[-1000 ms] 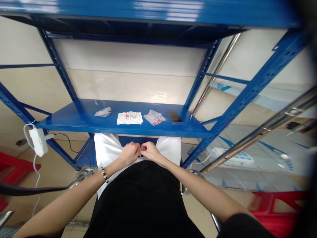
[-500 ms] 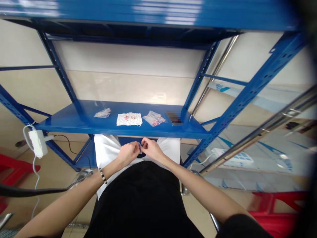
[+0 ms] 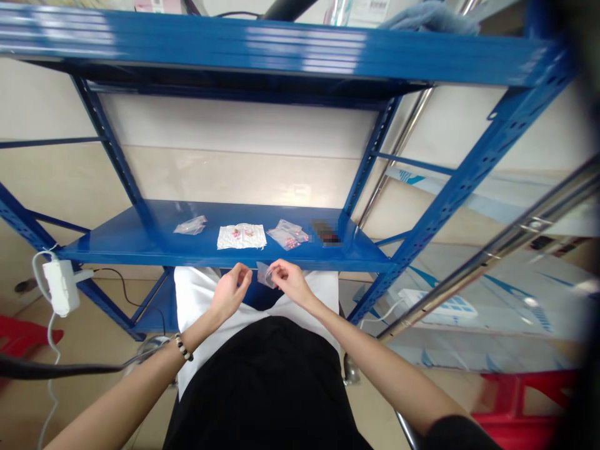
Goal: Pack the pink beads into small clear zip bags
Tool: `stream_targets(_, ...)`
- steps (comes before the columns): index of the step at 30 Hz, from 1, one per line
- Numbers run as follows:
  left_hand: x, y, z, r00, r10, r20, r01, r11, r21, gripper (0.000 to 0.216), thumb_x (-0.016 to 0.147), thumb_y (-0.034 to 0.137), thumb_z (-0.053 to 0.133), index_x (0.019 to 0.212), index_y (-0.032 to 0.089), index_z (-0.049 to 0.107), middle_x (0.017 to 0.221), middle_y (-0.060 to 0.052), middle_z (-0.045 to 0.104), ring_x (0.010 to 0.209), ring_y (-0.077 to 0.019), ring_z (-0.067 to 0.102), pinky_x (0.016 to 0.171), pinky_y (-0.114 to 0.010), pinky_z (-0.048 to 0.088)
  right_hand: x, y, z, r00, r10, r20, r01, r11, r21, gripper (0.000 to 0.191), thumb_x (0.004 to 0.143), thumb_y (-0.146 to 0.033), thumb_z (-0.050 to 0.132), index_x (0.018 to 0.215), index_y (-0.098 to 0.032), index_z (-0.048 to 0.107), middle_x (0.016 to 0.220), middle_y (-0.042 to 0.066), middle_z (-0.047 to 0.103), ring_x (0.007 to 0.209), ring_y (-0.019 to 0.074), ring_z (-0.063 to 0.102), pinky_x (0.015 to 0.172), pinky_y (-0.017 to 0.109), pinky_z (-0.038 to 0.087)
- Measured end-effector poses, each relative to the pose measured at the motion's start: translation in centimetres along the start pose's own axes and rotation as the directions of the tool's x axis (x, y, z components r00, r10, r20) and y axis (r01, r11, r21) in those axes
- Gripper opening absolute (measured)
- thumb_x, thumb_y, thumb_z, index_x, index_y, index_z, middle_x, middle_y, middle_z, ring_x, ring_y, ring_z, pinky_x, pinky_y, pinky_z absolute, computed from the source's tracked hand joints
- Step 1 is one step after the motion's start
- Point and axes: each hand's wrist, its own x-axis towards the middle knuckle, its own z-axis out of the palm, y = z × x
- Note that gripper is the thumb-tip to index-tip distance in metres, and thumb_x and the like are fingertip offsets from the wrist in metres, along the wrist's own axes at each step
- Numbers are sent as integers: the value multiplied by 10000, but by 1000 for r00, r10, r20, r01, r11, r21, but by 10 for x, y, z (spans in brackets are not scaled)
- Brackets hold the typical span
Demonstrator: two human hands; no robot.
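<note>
My right hand [image 3: 291, 282] pinches a small clear plastic bag [image 3: 265, 275] by its right side, just in front of the shelf edge and above my lap. My left hand [image 3: 229, 287] is a little to the left of the bag, with its fingers curled loosely, a gap at the thumb, and nothing visible in them. On the blue shelf [image 3: 150, 240] beyond lie a white cloth [image 3: 227, 237] with small pink pieces [image 3: 244, 233] on it, a clear bag of pink beads [image 3: 287, 235] and some clear bags [image 3: 191, 225] at the left.
A dark, blurred-out flat object [image 3: 325, 232] lies at the shelf's right. The upper shelf beam [image 3: 197, 47] crosses overhead. A white power strip [image 3: 60, 287] hangs at the left post. A metal rail [image 3: 492, 250] slants along the right, above a red stool [image 3: 515, 400].
My hands were together at the small bag; now my left hand has drawn away to the left, and the bag stays in my right hand. The view has tilted up slightly.
</note>
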Motion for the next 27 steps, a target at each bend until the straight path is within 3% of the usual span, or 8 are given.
stream_targets(3, 0, -12, 1, 985, -154, 76, 171, 926, -336, 349, 894, 453, 531, 1069, 157, 593, 958, -95, 685, 813, -194, 658, 653, -269, 487, -3, -7, -5, 998, 55, 37, -63, 968, 241, 176, 820, -270, 565, 957, -178, 626, 707, 7, 615, 586, 144, 595, 464, 224, 464)
stream_targets(6, -3, -18, 6, 934, -239, 266, 355, 717, -600, 414, 877, 472, 575, 1096, 122, 612, 1039, -138, 675, 856, -219, 682, 663, -296, 541, -5, -9, -9, 994, 92, 54, -105, 931, 350, 238, 822, -319, 613, 1000, -166, 652, 768, 39, 649, 617, 159, 621, 460, 236, 488)
stream_targets(9, -2, -17, 11, 898, -245, 365, 438, 568, -697, 363, 865, 426, 630, 1037, 107, 635, 1030, -154, 681, 930, -261, 695, 687, -303, 563, -1, -5, -10, 991, 127, 36, -131, 914, 384, 300, 814, -347, 645, 1044, -156, 667, 835, 70, 684, 628, 168, 642, 465, 248, 507)
stream_targets(15, 3, -20, 20, 865, -314, 392, 498, 431, -753, 199, 882, 284, 637, 959, 102, 627, 967, -146, 699, 905, -255, 715, 661, -277, 571, 9, 3, -6, 981, 187, 40, -188, 897, 401, 484, 814, -366, 648, 1257, -175, 608, 859, 69, 710, 626, 164, 649, 488, 269, 548)
stream_targets(18, 5, -23, 15, 889, -340, 308, 438, 431, -789, 166, 897, 248, 613, 953, 92, 627, 939, -153, 713, 874, -240, 720, 681, -280, 575, 4, 0, -2, 980, 199, 7, -184, 893, 411, 576, 827, -375, 637, 1358, -191, 512, 888, 78, 720, 688, 189, 685, 518, 275, 562)
stream_targets(22, 22, -28, -10, 946, -302, 121, 266, 506, -820, 203, 896, 282, 615, 972, 94, 629, 959, -153, 722, 870, -234, 720, 703, -289, 579, 1, -4, 2, 989, 128, -73, -89, 913, 399, 582, 866, -402, 588, 1395, -205, 445, 1011, 116, 716, 830, 221, 706, 570, 277, 570)
stream_targets(27, 71, -40, -49, 954, -294, -61, 153, 649, -745, 237, 879, 308, 635, 947, 82, 631, 882, -138, 729, 845, -229, 721, 726, -302, 585, 50, 1, 9, 987, 1, -163, 51, 947, 316, 474, 890, -352, 528, 1344, -224, 485, 1079, 107, 698, 929, 214, 680, 658, 297, 578)
